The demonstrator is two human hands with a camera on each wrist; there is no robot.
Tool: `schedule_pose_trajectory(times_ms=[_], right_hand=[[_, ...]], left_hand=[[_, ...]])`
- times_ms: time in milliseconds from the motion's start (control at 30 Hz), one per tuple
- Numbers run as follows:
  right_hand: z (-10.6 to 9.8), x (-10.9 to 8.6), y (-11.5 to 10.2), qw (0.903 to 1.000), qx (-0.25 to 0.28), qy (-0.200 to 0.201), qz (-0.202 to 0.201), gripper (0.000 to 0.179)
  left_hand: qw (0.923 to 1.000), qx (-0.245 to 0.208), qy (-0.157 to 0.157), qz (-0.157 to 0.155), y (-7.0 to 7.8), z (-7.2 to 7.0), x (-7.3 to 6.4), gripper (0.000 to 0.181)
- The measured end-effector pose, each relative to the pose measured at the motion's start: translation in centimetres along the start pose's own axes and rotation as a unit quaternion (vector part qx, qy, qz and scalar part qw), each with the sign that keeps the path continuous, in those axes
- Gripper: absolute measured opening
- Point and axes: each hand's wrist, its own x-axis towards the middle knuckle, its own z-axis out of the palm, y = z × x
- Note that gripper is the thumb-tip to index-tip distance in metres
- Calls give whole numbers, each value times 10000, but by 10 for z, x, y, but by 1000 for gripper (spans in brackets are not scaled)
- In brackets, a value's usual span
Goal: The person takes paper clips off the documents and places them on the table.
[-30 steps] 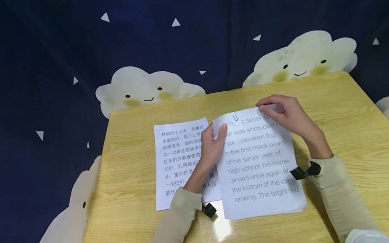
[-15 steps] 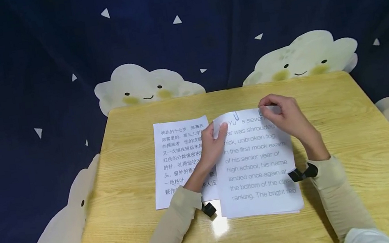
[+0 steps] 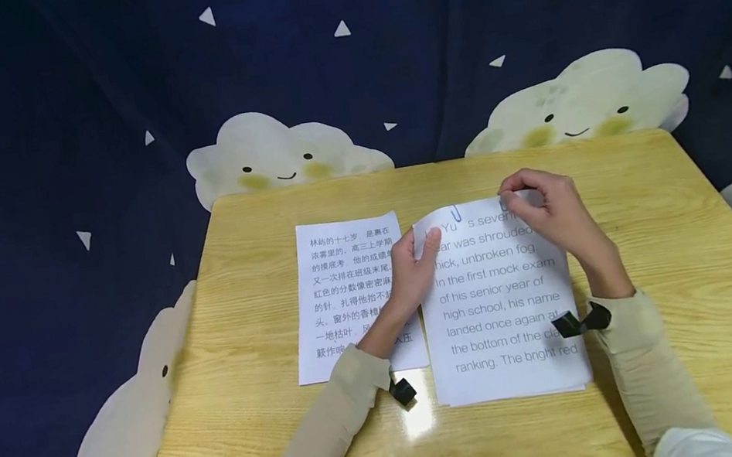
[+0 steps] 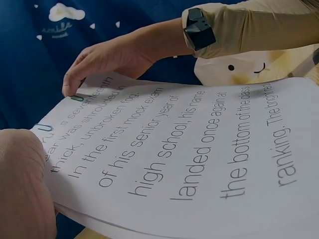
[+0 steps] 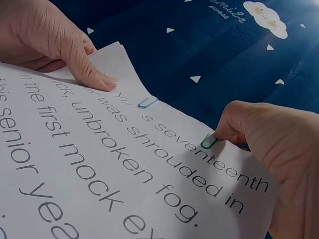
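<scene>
A stack of white sheets printed in English (image 3: 500, 311) is held up over the table in the head view, its top edge slightly bowed. My left hand (image 3: 412, 273) grips its upper left edge, thumb on the printed face. A blue paper clip (image 5: 148, 102) sits on the top edge near the middle. Farther right along that edge is a green paper clip (image 5: 208, 141). My right hand (image 3: 556, 206) pinches this green clip at the edge with thumb and index finger, hiding its upper part.
Another white sheet, printed in Chinese (image 3: 339, 287), lies to the left on the wooden table (image 3: 243, 355), partly covered by my left forearm. A dark blue curtain (image 3: 285, 52) with cloud faces hangs behind the table's far edge.
My right thumb and fingers have shifted slightly over the green paper clip, covering more of it. My left hand keeps its grip on the sheets. The head view has shifted a little.
</scene>
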Motion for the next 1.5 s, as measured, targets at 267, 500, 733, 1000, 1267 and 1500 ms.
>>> schedule_pose_trajectory(times_ms=[267,500,733,1000,1267,1500], right_hand=[[4,-2,2,9993,237,270,-121,4],[7,-3,-18,9985,318,410,-176,4],[8,-3,-34,9987,331,355,-183,6],[6,-2,-36,9985,330,411,-155,4],[8,1,-8,9985,244,439,-217,3],[6,2,0,9985,257,450,-183,4]], left_hand=[[9999,-42,151,-66,5,0,-1,24],[9995,42,297,-98,-11,-2,1,28],[9994,-2,342,-51,-23,-5,1,34],[9996,87,272,1,-13,-3,1,29],[9998,17,210,23,5,-1,-1,27],[9995,-57,305,117,-22,2,6,31]])
